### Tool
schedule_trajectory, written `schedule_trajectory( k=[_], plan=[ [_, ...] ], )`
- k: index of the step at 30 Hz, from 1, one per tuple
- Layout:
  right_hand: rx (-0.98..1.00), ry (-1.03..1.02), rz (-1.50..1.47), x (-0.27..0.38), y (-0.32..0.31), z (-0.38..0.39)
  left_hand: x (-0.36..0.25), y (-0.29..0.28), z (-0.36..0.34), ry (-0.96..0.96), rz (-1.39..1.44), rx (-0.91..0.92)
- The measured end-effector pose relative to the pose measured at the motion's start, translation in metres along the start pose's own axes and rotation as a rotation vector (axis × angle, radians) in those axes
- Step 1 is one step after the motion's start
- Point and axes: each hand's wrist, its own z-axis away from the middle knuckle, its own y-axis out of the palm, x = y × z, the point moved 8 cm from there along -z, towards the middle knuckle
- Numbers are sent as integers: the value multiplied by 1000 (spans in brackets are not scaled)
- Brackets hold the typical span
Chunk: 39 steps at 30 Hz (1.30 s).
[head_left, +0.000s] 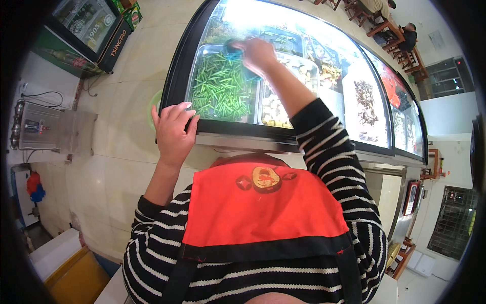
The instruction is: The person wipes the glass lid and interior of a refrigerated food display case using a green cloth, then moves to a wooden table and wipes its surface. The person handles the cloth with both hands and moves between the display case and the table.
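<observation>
My left hand [174,126] rests on the dark front rim [224,126] of a glass-topped display case, fingers apart and holding nothing. My right hand [257,53] reaches over the case, closed on what looks like a teal cloth [251,71] against the glass, partly hidden and blurred. Beneath the glass are a tray of cut green beans [220,91], a tray of pale chunks [279,109], dark shredded food [365,104] and red food [391,90] farther right. My red apron [263,213] fills the lower middle.
A green drinks fridge [83,30] stands upper left, above a steel fixture [43,126] with cords. A green basin [153,109] peeks from behind the case's left end. People [407,38] sit on wooden chairs at upper right. A yellow surface [76,276] lies lower left.
</observation>
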Motion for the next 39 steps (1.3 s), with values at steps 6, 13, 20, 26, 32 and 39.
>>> schedule_trajectory(
  k=[6,13,20,26,32,39],
  plan=[
    [-13,-105,38,38,15,-15,3,2,2,22,-8,-14],
    [56,-605,35,133,42,113,24,-24,-2,-182,375,-269],
    [-173,158,46,-106,-36,193,-7,24,-26,17,9,230],
    [-254,610,379,-220,-97,252,-16,41,-35,67,-145,373],
    [-136,-434,14,40,3,190,-11,40,-56,29,-170,411],
    [-261,-199,-68,-63,-34,236,-7,45,-47,9,-257,470]
  ],
)
